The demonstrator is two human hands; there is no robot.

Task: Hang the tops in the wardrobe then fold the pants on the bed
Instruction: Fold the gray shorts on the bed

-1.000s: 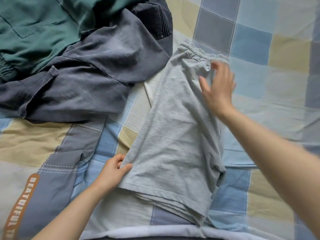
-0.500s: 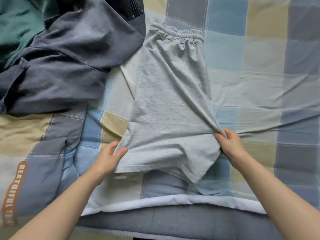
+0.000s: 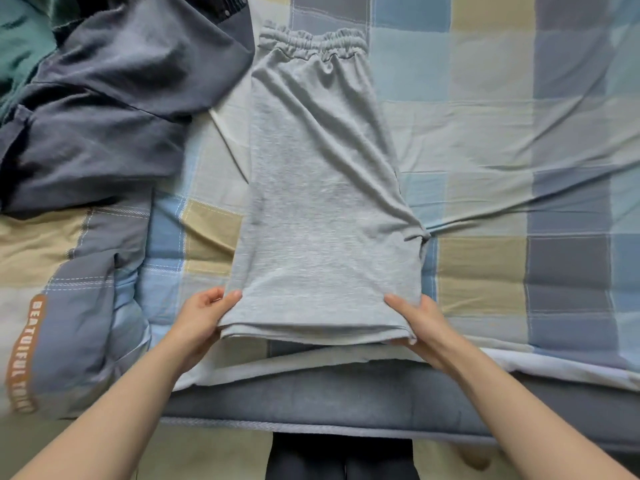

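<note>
Light grey shorts [image 3: 318, 202] lie folded lengthwise on the checked bed, elastic waistband at the far end and leg hems toward me. My left hand [image 3: 199, 318] pinches the near left corner of the hems, thumb on top. At the near right corner, my right hand [image 3: 417, 322] grips the hems with fingers over the cloth. A dark grey garment [image 3: 114, 119] is heaped at the far left, with a green garment [image 3: 20, 46] partly under it.
The checked blue, beige and grey bedcover [image 3: 502, 168] spreads to the right of the shorts. A rumpled quilt with orange lettering [image 3: 69, 306] lies at the near left. The mattress's grey front edge [image 3: 329, 400] runs just below my hands.
My right hand came from the waistband down the right side to the near right hem corner. The shorts now lie straighter and flatter. My left hand stayed on the left hem corner.
</note>
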